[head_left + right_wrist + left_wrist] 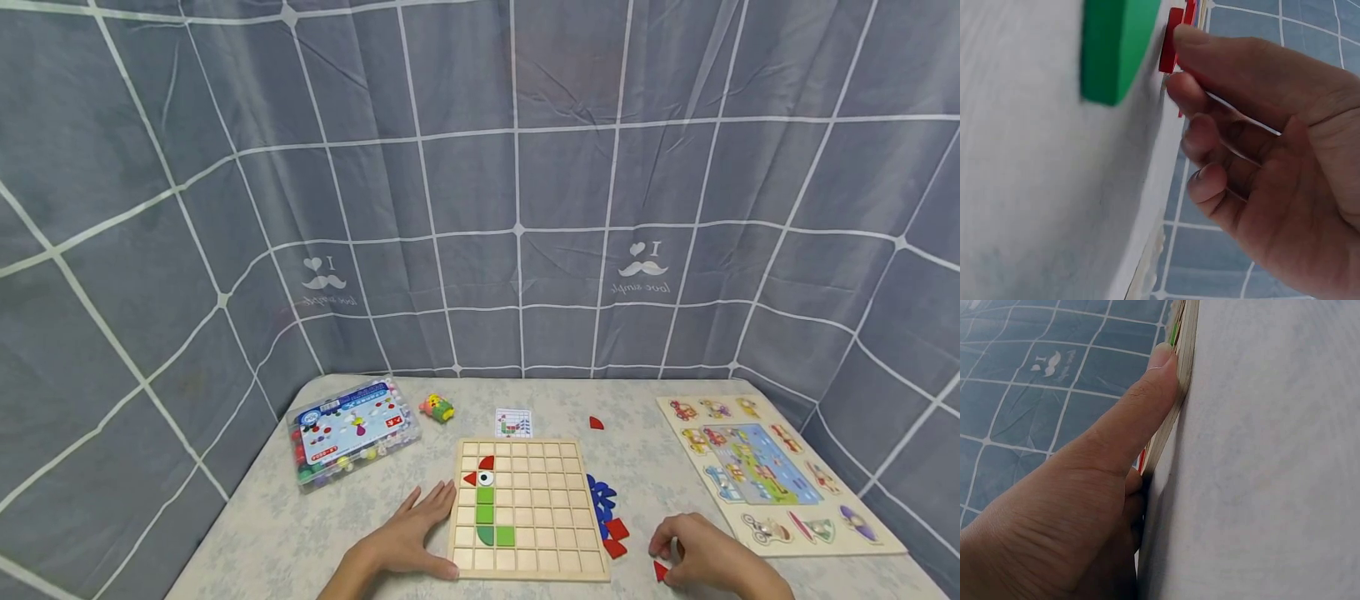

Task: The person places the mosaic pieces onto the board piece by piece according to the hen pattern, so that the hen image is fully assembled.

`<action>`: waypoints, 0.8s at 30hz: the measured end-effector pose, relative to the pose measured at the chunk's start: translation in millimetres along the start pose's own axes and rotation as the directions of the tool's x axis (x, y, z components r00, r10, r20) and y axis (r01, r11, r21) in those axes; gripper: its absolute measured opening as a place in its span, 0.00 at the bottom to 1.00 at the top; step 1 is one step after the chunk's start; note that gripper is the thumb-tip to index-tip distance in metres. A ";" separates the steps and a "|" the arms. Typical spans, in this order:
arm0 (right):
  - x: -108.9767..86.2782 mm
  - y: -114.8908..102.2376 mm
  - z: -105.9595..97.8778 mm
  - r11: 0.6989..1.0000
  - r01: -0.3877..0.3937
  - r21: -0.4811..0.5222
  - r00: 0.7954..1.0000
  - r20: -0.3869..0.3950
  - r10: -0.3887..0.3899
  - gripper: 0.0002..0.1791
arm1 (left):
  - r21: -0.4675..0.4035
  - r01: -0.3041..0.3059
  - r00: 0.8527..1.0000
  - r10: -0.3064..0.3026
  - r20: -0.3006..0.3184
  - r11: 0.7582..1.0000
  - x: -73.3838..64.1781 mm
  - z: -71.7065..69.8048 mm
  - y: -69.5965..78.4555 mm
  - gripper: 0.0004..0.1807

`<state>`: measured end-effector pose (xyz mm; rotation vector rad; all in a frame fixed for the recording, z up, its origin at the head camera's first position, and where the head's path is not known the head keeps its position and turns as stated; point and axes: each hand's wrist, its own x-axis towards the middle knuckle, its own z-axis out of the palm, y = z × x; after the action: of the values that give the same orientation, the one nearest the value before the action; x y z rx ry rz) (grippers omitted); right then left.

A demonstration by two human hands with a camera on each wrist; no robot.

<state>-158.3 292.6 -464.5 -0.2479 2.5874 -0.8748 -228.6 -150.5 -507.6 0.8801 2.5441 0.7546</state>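
Observation:
My left hand (411,533) lies spread along the left side of a wooden grid board (540,565), fingers at its edge and thumb near the lower left corner. In the left wrist view the thumb (1160,356) rests against the board's side. Pieces on the board form a bird-like head and neck: red quarter circle, red triangle, white eye disc (486,478), green squares (485,504) and a green quarter circle (486,535). Right of the board, my right hand (701,550) has a small red triangle (660,572) between curled thumb and index finger, low at the table.
Blue pieces (602,497) and red squares (617,529) lie along the board's right edge. A red quarter circle (596,423) and a pattern card (513,422) sit beyond it. Also there: a bead box (356,429), a small toy (437,408) and a picture puzzle (780,475). A green piece (1107,56) stands near the right hand.

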 end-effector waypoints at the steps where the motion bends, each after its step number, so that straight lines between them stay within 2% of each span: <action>1: 0.1 0.0 0.5 1.000 -0.005 -0.001 1.000 0.001 0.005 0.11 | 0.000 -0.002 1.000 0.002 0.000 1.000 0.0 0.1 -0.2 0.62; 9: 3.0 -1.2 4.3 1.000 0.026 0.017 0.999 0.032 -0.026 0.10 | 0.007 -0.011 1.000 0.011 0.003 1.000 1.0 1.0 -1.6 0.62; 15: 6.0 -5.0 7.1 0.999 0.027 -0.019 1.000 -0.002 -0.027 0.08 | 0.012 -0.005 1.000 0.005 -0.002 1.000 0.8 0.9 -1.8 0.62; 24: 4.6 -2.0 6.5 1.000 0.026 0.002 0.999 -0.021 -0.026 0.09 | -0.004 0.007 1.000 -0.007 0.005 1.000 1.2 0.3 -1.4 0.62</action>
<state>-159.6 286.2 -469.4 -0.2741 2.6077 -0.8942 -230.1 -150.6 -508.9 0.8695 2.5392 0.7545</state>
